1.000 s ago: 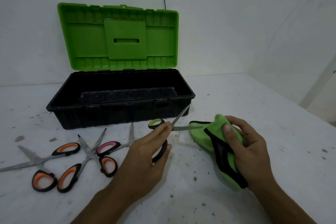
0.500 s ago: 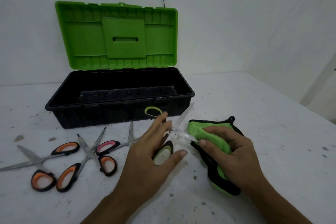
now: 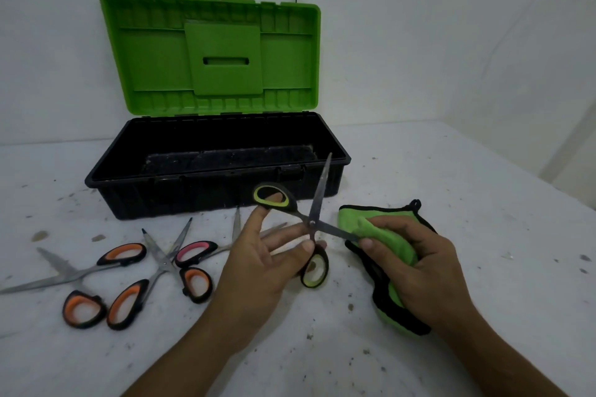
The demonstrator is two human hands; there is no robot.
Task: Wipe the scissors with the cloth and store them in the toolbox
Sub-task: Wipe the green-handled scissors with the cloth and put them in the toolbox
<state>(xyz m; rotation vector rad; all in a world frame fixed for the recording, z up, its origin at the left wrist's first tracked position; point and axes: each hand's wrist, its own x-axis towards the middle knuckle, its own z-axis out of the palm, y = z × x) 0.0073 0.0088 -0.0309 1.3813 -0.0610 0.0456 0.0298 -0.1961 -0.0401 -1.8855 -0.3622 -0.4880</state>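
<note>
My left hand [image 3: 261,263] holds the green-handled scissors [image 3: 314,214] with a finger through the upper loop and the thumb by the lower loop; the blades are spread wide. One blade points up in front of the toolbox [image 3: 180,200]. The other blade runs right into the green cloth [image 3: 388,237]. My right hand [image 3: 416,264] grips that cloth, bunched around the blade's end. The toolbox is black with a green lid standing open, and its inside looks bare.
Three more scissors lie on the table left of my hands: two orange-handled pairs [image 3: 82,271] [image 3: 154,280] and a pink-handled pair [image 3: 200,250]. The white tabletop is speckled with dirt. A wall stands close behind the toolbox.
The scissors opened wider and were lifted, one blade now pointing up. My right hand brought the cloth onto the other blade and wrapped its end.
</note>
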